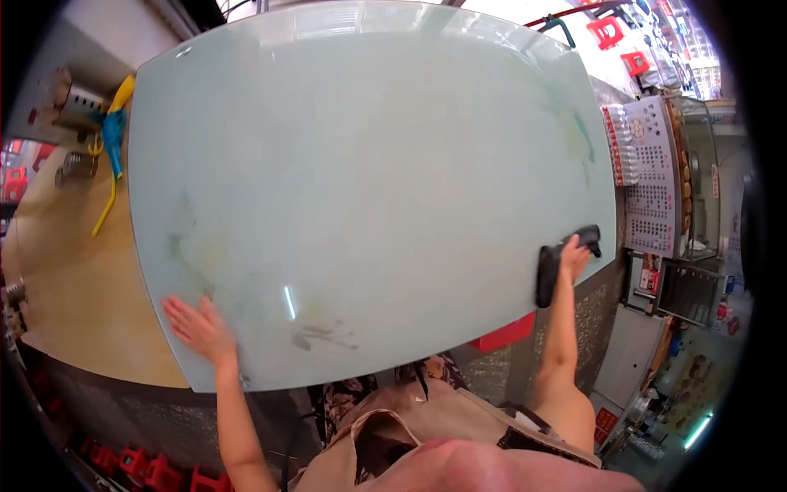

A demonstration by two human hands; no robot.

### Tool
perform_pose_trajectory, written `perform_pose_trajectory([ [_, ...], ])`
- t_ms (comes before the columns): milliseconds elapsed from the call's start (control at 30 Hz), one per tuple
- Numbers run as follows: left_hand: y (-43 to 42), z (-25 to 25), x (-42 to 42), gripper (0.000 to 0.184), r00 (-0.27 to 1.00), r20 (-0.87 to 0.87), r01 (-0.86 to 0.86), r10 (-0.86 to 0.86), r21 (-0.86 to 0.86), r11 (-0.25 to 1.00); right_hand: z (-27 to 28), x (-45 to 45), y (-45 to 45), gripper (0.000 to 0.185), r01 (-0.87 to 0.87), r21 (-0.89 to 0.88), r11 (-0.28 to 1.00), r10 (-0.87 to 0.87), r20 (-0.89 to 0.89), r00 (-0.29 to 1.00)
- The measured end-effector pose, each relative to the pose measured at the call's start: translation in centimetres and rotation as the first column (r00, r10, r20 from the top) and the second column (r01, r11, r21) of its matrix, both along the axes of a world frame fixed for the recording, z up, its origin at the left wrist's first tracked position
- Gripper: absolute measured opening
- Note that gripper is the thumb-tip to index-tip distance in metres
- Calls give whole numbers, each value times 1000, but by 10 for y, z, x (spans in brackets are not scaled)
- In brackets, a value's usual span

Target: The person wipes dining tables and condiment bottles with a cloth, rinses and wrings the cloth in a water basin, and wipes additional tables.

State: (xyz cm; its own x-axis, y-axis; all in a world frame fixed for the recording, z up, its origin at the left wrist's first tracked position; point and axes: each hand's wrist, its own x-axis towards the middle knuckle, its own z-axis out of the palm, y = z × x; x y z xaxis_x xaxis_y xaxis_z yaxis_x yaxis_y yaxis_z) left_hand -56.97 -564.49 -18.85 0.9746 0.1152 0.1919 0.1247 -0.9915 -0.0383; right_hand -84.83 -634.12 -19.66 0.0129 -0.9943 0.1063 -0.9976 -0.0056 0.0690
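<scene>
A large pale glass tabletop (369, 164) fills the middle of the view, with faint greenish and dark marks on it. My left hand (201, 330) is at its lower left, fingers stretched out and held together, at the glass. Near the right edge, my right hand (576, 256) is closed around a black tool (547, 277) that has a long bar-like part and a thicker end beyond the fingers. The tool is at the glass surface; its exact kind is not clear, and my palm hides its middle.
A wooden tabletop (86, 279) adjoins on the left, with a yellow-and-blue tool (113, 135) and metal holders (78, 168) on it. A printed menu board (652, 176) stands beyond the right edge. Red stools (160, 473) are at lower left; a red item (504, 334) shows under the near edge.
</scene>
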Motion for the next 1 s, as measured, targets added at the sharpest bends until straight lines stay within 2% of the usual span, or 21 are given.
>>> perform_pose_trajectory([
  [33,-5,5,0,62,1000,12,0,0,-40,999,-11,21,46,72,-267,-124,956,276,59,959],
  [100,-7,3,-1,62,1000,21,11,-8,-130,991,-1,107,166,66,-512,-133,849,521,42,853],
  [167,-3,13,-6,62,999,48,15,-6,-194,981,15,193,285,61,-798,-163,580,813,68,578],
  [200,-6,21,-7,62,1000,22,7,5,-508,861,32,230,344,61,-898,-184,399,913,170,370],
  [233,-7,30,-10,62,1000,-5,-4,0,-766,643,48,261,403,60,-973,-127,191,978,115,176],
  [267,-10,41,-11,63,1000,-23,-21,3,-852,524,51,286,453,60,-993,-110,34,960,281,2],
  [300,-12,42,-15,63,1000,-24,-21,2,-852,523,52,306,501,60,-983,-113,-145,889,421,-180],
  [333,-17,44,-18,63,1000,30,24,3,-834,551,49,320,547,59,-946,-121,-302,835,445,-324],
  [367,-24,44,-18,64,996,89,76,-6,-812,579,40,337,580,56,-850,-104,-516,736,453,-503],
  [400,-32,47,-14,65,987,145,153,-65,-749,645,19,353,614,52,-776,-213,-593,705,328,-629],
  [433,-37,41,-6,64,950,278,286,-141,-600,747,12,373,629,53,-709,-281,-647,664,251,-705],
  [467,-44,45,6,65,944,298,299,-144,-586,753,4,399,639,54,-712,-274,-647,673,236,-702],
  [500,-53,49,19,66,938,317,310,-144,-571,760,3,426,631,57,-731,-301,-612,632,370,-681],
  [533,-65,45,30,67,955,271,249,-120,-513,822,17,452,605,62,-806,-233,-544,663,469,-583],
  [600,-85,31,55,66,975,158,202,-156,-341,918,17,518,534,63,-910,-281,-306,746,524,-412],
  [667,-85,21,67,64,971,-19,235,-237,-80,969,20,572,428,64,-947,-283,-152,831,482,-278],
  [800,-77,37,71,62,965,-33,256,-261,-114,960,37,574,188,63,-985,-172,-19,908,408,-89],
  [867,-71,40,70,64,951,-35,301,-307,-123,946,40,549,75,61,-979,-173,106,930,366,36],
  [900,-66,40,70,64,946,-34,317,-323,-117,941,36,539,17,61,-962,-204,182,943,313,112],
  [933,-58,38,70,66,947,-24,313,-319,-141,939,41,524,-42,62,-955,-144,259,951,209,226],
  [1000,-50,37,70,69,946,-7,319,-324,-152,935,38,489,-146,66,-877,-105,469,872,213,441],
])
